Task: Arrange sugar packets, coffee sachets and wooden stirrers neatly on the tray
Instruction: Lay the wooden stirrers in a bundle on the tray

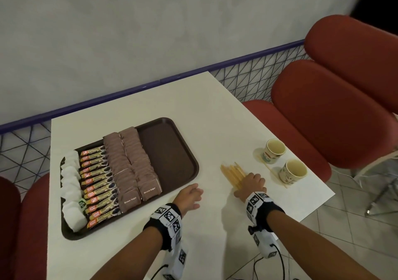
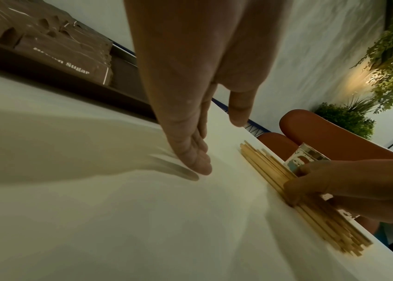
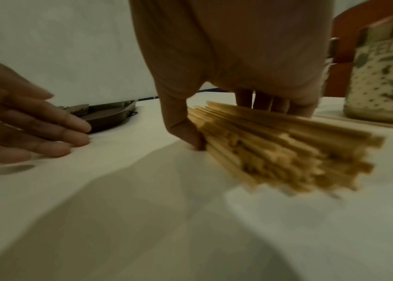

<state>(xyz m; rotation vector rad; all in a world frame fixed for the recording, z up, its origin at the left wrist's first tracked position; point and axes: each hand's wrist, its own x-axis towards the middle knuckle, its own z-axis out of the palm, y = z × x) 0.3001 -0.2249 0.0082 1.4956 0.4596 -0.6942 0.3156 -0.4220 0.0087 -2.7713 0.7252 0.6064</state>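
Note:
A dark brown tray (image 1: 172, 150) lies on the white table (image 1: 215, 118). It holds white sugar packets (image 1: 71, 185) at the left, a row of coffee sachets (image 1: 99, 185), then two rows of brown sugar packets (image 1: 131, 167); its right part is bare. A bundle of wooden stirrers (image 1: 233, 173) (image 3: 274, 144) (image 2: 310, 201) lies right of the tray. My right hand (image 1: 252, 184) grips the bundle, thumb on one side and fingers on the other. My left hand (image 1: 190, 195) (image 2: 195, 152) hovers with straight fingers between tray and stirrers, holding nothing.
Two paper cups (image 1: 274, 150) (image 1: 294, 172) stand near the table's right edge, with loose stirrers (image 1: 273, 172) lying by them. Red cushioned seats (image 1: 323, 118) flank the table on the right and left. A blue wire fence (image 1: 247, 79) runs behind.

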